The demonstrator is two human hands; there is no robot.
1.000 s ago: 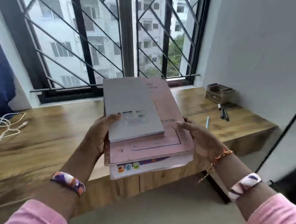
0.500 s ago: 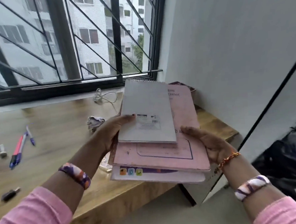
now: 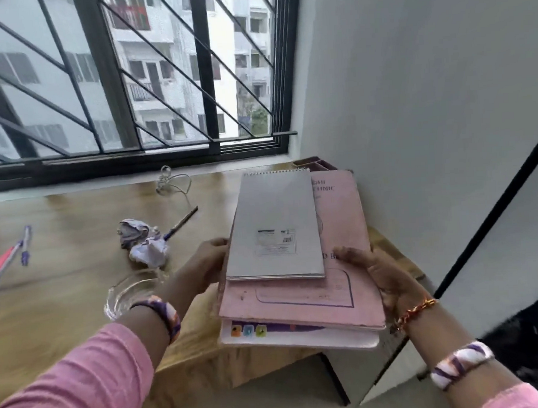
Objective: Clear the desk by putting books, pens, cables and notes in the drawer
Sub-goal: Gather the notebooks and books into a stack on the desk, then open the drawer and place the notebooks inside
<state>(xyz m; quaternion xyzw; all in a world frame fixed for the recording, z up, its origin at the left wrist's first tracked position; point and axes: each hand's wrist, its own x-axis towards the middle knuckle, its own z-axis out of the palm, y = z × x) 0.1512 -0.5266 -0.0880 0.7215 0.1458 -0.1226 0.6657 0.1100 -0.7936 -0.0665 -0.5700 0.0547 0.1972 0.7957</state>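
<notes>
I hold a stack of books above the right end of the wooden desk [image 3: 62, 277]: a grey spiral notepad [image 3: 275, 228] on top, a pink record book [image 3: 340, 281] under it, a white book [image 3: 299, 338] at the bottom. My left hand [image 3: 202, 269] grips the stack's left edge and my right hand [image 3: 380, 273] its right edge. On the desk lie two crumpled paper notes [image 3: 145, 244], a dark pen [image 3: 181, 222], pink and purple pens [image 3: 12, 258] at the far left, and a white cable [image 3: 171, 182] near the window. No drawer is in view.
A clear glass dish [image 3: 132, 292] sits near the desk's front edge beside my left wrist. A brown organiser [image 3: 315, 164] peeks out behind the books in the right corner. The barred window runs along the back; a grey wall and dark-framed panel stand at right.
My view has swung right along the desk, with the stack still held in both hands. The crumpled notes, dish and cable came into view and now sit a little further left.
</notes>
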